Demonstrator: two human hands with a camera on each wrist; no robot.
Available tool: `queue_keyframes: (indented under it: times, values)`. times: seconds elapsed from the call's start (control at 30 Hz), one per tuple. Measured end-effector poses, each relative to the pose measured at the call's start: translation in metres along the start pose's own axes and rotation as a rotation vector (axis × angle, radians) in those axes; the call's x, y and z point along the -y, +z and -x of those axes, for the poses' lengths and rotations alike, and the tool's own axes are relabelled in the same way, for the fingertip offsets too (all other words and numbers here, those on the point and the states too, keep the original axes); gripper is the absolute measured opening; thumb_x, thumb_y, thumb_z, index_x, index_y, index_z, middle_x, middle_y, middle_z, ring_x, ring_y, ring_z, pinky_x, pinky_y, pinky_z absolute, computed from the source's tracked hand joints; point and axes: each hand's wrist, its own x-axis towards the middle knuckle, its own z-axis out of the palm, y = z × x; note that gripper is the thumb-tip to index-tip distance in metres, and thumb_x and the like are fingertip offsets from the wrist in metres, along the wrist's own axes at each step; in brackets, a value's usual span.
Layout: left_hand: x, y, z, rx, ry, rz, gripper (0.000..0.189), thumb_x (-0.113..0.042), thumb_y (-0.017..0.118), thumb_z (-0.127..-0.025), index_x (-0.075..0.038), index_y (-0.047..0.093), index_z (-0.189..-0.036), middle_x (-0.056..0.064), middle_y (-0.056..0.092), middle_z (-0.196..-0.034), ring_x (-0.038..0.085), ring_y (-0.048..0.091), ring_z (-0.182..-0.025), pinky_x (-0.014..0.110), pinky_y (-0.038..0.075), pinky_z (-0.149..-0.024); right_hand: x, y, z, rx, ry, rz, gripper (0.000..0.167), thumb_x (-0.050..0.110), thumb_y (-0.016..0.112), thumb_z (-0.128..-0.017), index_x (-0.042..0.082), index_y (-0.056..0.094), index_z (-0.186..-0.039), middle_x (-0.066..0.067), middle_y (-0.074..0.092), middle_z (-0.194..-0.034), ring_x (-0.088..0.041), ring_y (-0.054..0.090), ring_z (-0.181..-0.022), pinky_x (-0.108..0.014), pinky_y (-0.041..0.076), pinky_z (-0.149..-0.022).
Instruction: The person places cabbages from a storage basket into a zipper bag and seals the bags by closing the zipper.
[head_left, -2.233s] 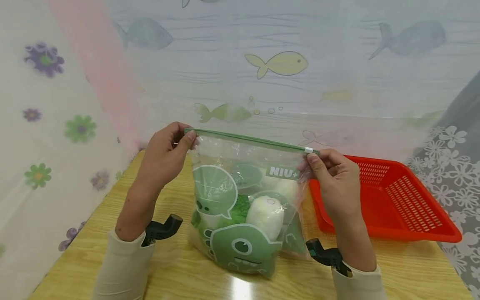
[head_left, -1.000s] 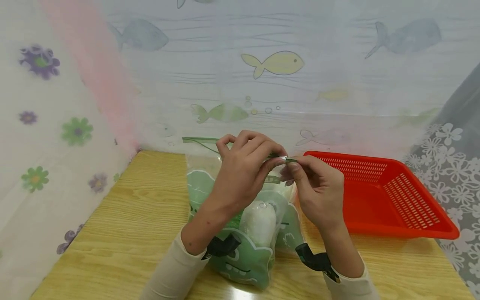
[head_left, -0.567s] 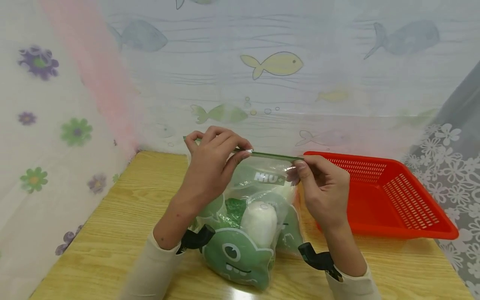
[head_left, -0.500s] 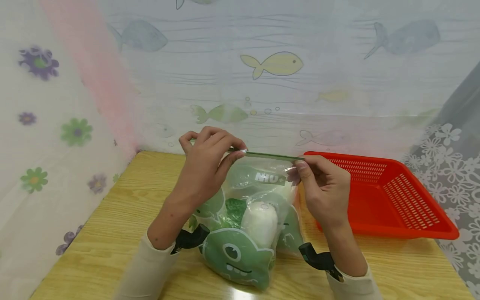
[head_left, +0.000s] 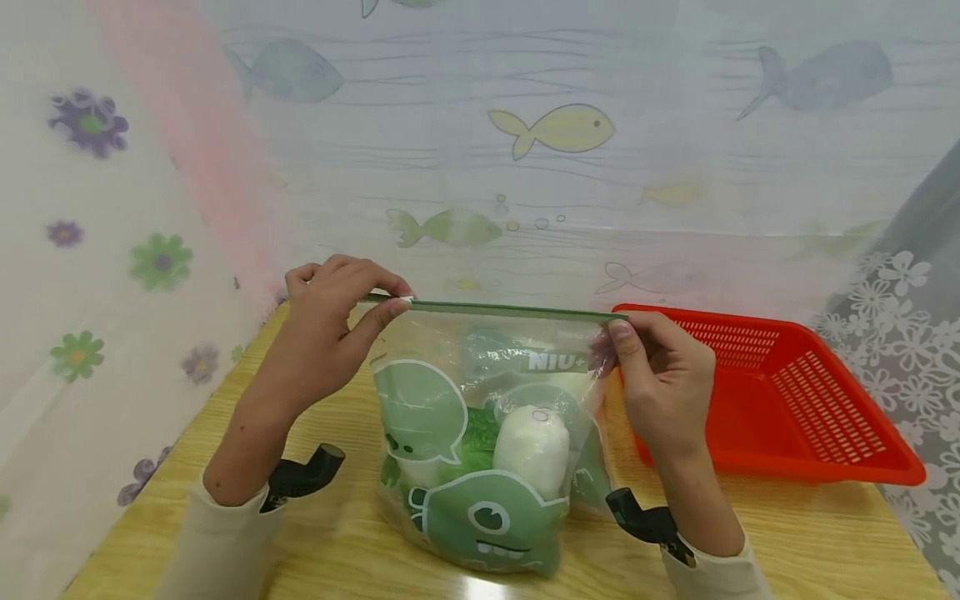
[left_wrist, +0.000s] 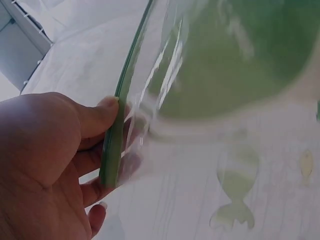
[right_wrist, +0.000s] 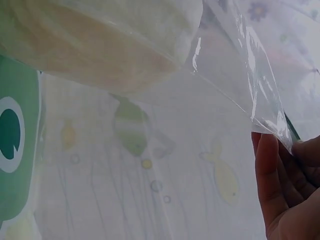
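Note:
A clear zip bag [head_left: 420, 333] with green cartoon monsters stands on the table. Through its plastic show a white rounded item [head_left: 532, 450] and something green and leafy [head_left: 478, 437]. My left hand [head_left: 322, 325] pinches the white slider [head_left: 407, 300] near the left end of the green zip strip [head_left: 510, 311]. Thumb and fingers of my right hand [head_left: 670, 383] pinch the strip's right corner. In the left wrist view, the left thumb [left_wrist: 102, 117] presses against the green strip. The right wrist view shows the right fingers [right_wrist: 270, 175] at the clear plastic corner.
A red plastic basket [head_left: 757, 442] with slotted walls stands to the right, close beside my right hand. Behind the bag's right side, another piece of green-printed plastic [head_left: 592, 471] shows. The wooden table [head_left: 337, 533] meets patterned curtains at the back and sides.
My left hand let go of the strip's left end, reached right to the slider, then drew it left along the strip. The right hand has kept to the right corner.

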Motion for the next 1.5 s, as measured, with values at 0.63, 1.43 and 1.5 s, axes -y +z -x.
queue_keyframes:
  times: [0.63,1.43,1.5]
  values:
    - [0.028,0.002,0.011,0.191,-0.208,0.55,0.015,-0.008,0.053,-0.112,-0.001,0.061,-0.123,0.007,0.071,-0.108,0.017,0.071,-0.105,0.026,0.054,-0.097,-0.006,0.004,-0.002,-0.229,0.021,0.011,0.022,0.002,0.057,-0.108,-0.019,0.061,-0.103,-0.005,0.069,-0.086,-0.012,0.069,-0.068,-0.018,0.056,-0.062]
    - [0.048,0.085,0.067,0.51,-0.257,0.932,0.055,-0.013,0.082,-0.094,0.0,0.053,-0.139,0.012,0.068,-0.124,0.024,0.072,-0.11,0.041,0.062,-0.091,-0.021,-0.013,-0.005,0.086,0.512,-0.252,0.034,0.033,0.049,-0.114,0.008,0.057,-0.136,-0.012,0.066,-0.125,-0.023,0.068,-0.107,-0.024,0.058,-0.094]
    - [0.055,0.074,0.07,0.474,-0.294,0.942,0.053,-0.013,0.08,-0.096,0.003,0.052,-0.138,0.012,0.069,-0.122,0.023,0.073,-0.106,0.041,0.063,-0.085,-0.026,-0.013,0.001,0.262,0.543,-0.212,0.042,0.031,0.047,-0.115,0.008,0.048,-0.15,-0.015,0.061,-0.136,-0.031,0.067,-0.122,-0.035,0.055,-0.104]
